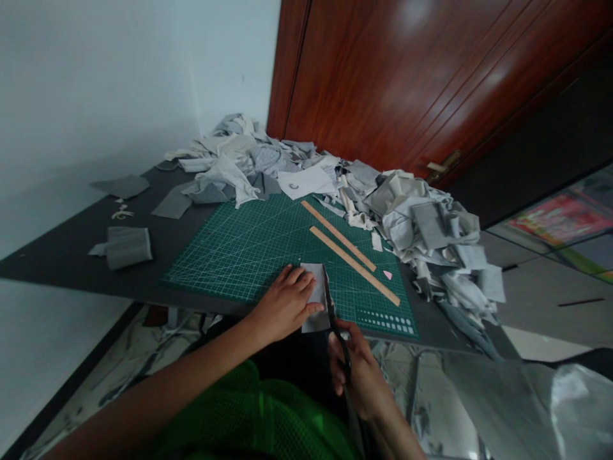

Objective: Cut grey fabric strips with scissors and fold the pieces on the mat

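A small grey piece of fabric (313,322) lies at the front edge of the green cutting mat (239,243), its near end reaching past the mat. My left hand (290,297) rests flat over its left side, fingers stretched out and pressing it down. In my right hand (357,364) is a pair of black scissors (328,297), my fingers wrapped round the handles. The blades point away from me along the right edge of the fabric. Whether the blades are parted is too small to tell.
Two wooden rulers (354,265) and a pink piece of chalk (387,275) lie on the mat. Heaps of grey scraps (416,217) cover the table's back and right. A grey fabric roll (128,247) sits left. A wall (119,76) and wooden door (373,76) stand behind.
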### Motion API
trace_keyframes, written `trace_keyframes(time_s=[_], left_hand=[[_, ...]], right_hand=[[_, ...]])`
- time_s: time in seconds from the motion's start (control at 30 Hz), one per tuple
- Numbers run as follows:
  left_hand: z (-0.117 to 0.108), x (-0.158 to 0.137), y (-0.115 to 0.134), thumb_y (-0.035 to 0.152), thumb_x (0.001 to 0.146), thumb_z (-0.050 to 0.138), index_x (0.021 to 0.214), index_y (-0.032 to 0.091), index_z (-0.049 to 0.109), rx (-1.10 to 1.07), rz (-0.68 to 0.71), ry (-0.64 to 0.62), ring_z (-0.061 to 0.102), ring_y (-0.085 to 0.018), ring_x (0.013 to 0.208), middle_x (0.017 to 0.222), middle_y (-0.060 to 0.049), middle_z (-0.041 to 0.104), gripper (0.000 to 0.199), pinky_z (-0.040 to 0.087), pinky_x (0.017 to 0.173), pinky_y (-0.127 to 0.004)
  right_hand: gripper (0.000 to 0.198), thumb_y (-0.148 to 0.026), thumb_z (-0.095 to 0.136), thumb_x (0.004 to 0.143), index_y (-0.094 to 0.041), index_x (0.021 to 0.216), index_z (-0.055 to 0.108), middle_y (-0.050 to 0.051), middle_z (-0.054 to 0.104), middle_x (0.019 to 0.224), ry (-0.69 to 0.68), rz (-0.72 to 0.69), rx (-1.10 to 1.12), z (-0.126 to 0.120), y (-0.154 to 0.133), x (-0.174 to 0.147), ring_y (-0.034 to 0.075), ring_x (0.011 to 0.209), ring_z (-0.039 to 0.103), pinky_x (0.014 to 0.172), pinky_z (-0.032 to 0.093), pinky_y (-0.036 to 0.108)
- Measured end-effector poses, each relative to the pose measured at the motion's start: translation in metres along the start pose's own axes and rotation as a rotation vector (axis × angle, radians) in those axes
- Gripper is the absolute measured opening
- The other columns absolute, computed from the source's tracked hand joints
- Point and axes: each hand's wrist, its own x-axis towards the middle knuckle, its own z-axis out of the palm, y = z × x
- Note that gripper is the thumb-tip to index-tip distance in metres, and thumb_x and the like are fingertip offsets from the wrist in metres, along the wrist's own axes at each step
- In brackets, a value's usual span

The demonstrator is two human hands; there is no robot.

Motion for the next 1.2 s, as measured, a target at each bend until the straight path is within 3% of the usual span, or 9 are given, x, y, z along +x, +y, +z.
trace_keyframes(time_s=[0.23,0.43,0.57,0.67,0.77,0.87,0.97,1.03,1.2], left_hand=[[0.001,0.001,-0.002,0.05,0.103,0.053,0.137,0.014,0.057,-0.003,-0.023,0.017,0.047,-0.031,0.14,0.143,-0.014,0.059,0.049,0.031,0.123,-0.051],[0.005,0.001,-0.004,0.055,0.098,0.06,0.137,0.014,0.056,0.017,-0.074,0.05,0.046,-0.033,0.14,0.146,-0.015,0.057,0.057,0.034,0.122,-0.049],[0.005,0.002,-0.004,0.063,0.092,0.063,0.14,0.015,0.055,0.036,-0.09,0.026,0.043,-0.036,0.143,0.15,-0.016,0.054,0.069,0.034,0.122,-0.051],[0.004,0.004,-0.004,0.071,0.085,0.067,0.143,0.015,0.053,0.035,-0.091,-0.006,0.041,-0.038,0.145,0.152,-0.017,0.051,0.081,0.032,0.123,-0.053],[0.002,0.005,-0.004,0.07,0.086,0.066,0.147,0.019,0.053,0.039,-0.094,-0.04,0.039,-0.039,0.146,0.154,-0.016,0.049,0.081,0.031,0.123,-0.054],[0.003,0.005,-0.006,0.068,0.088,0.065,0.149,0.025,0.054,0.037,-0.099,-0.071,0.036,-0.041,0.148,0.156,-0.014,0.048,0.076,0.031,0.122,-0.058],[0.004,0.004,-0.007,0.069,0.086,0.066,0.15,0.027,0.054,0.028,-0.127,-0.098,0.034,-0.042,0.15,0.16,-0.012,0.045,0.077,0.032,0.121,-0.058],[0.004,0.005,-0.008,0.069,0.086,0.066,0.151,0.029,0.053,0.035,-0.157,-0.123,0.035,-0.041,0.15,0.162,-0.011,0.044,0.078,0.032,0.121,-0.058],[-0.006,0.025,-0.023,0.072,0.087,0.062,0.151,0.023,0.055,0.128,-0.286,-0.159,0.038,-0.043,0.148,0.159,-0.014,0.048,0.081,0.027,0.121,-0.062]], right_hand=[[0.064,-0.064,0.087,0.068,-0.025,0.108,0.055,-0.011,0.052,0.063,0.144,0.038,0.163,-0.009,0.005,-0.013,0.005,0.039,0.037,0.032,0.03,0.014],[0.059,-0.06,0.089,0.068,-0.026,0.103,0.055,-0.013,0.048,0.054,0.332,-0.029,0.248,-0.083,0.05,-0.038,0.006,0.031,0.035,0.027,0.026,0.015],[0.06,-0.056,0.092,0.066,-0.028,0.103,0.053,-0.012,0.055,0.053,0.557,-0.191,0.292,-0.124,0.061,-0.054,0.01,0.034,0.046,0.031,0.037,0.017],[0.059,-0.051,0.089,0.074,-0.029,0.115,0.053,-0.013,0.056,0.053,0.626,-0.278,0.222,-0.127,0.055,-0.063,0.009,0.036,0.046,0.035,0.04,0.016],[0.061,-0.051,0.086,0.078,-0.027,0.124,0.054,-0.012,0.053,0.052,0.538,-0.301,0.062,-0.123,0.044,-0.062,0.01,0.038,0.045,0.036,0.04,0.017],[0.058,-0.053,0.077,0.087,-0.025,0.131,0.053,-0.008,0.06,0.06,0.413,-0.335,-0.163,-0.124,0.03,-0.043,0.011,0.039,0.048,0.037,0.041,0.021],[0.049,-0.048,0.069,0.092,-0.024,0.131,0.053,0.004,0.074,0.086,0.28,-0.476,-0.46,-0.128,-0.002,-0.004,0.018,0.06,0.066,0.048,0.049,0.025],[0.047,-0.04,0.065,0.095,-0.023,0.136,0.051,0.008,0.076,0.1,0.191,-0.566,-0.74,-0.127,-0.036,0.03,0.025,0.084,0.074,0.067,0.056,0.031],[0.044,-0.014,0.057,0.089,-0.016,0.133,0.057,0.012,0.079,0.098,0.22,-0.673,-1.264,-0.105,-0.13,0.135,0.029,0.091,0.076,0.074,0.052,0.032]])
